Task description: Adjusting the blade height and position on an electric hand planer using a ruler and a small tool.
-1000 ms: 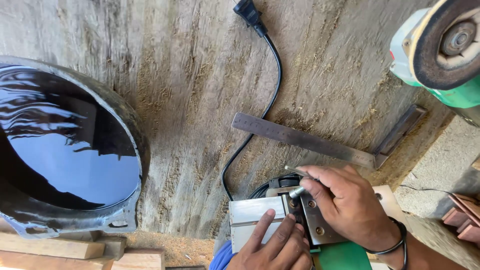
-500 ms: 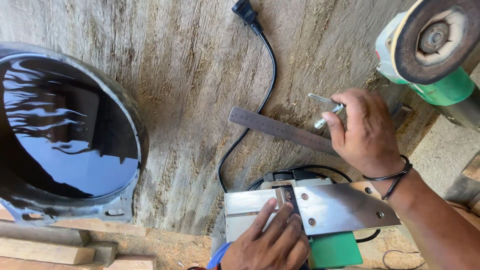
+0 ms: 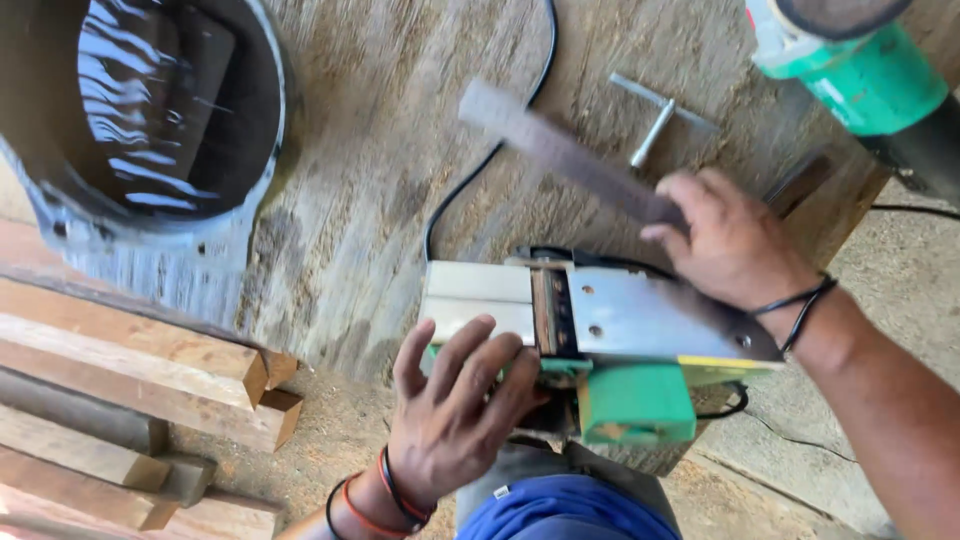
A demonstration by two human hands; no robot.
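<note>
A green electric planer [image 3: 600,330] lies upside down at the edge of a worn wooden bench, its metal sole plate facing up. My left hand [image 3: 455,400] rests on its near left side, fingers spread over the plate's end. My right hand [image 3: 735,245] grips one end of a long flat steel ruler [image 3: 560,150], which slants up and to the left above the planer. A small metal T-shaped wrench [image 3: 655,120] lies loose on the bench beyond the ruler.
A round black tub of dark liquid [image 3: 150,110] sits at upper left. Wooden beams [image 3: 130,380] are stacked at lower left. A green angle grinder [image 3: 860,80] lies at upper right. A black power cord [image 3: 480,165] runs across the bench.
My right hand set down the T-shaped wrench on the bench and took hold of the steel ruler, lifting it. My left hand stayed on the planer. The view shifted closer.
</note>
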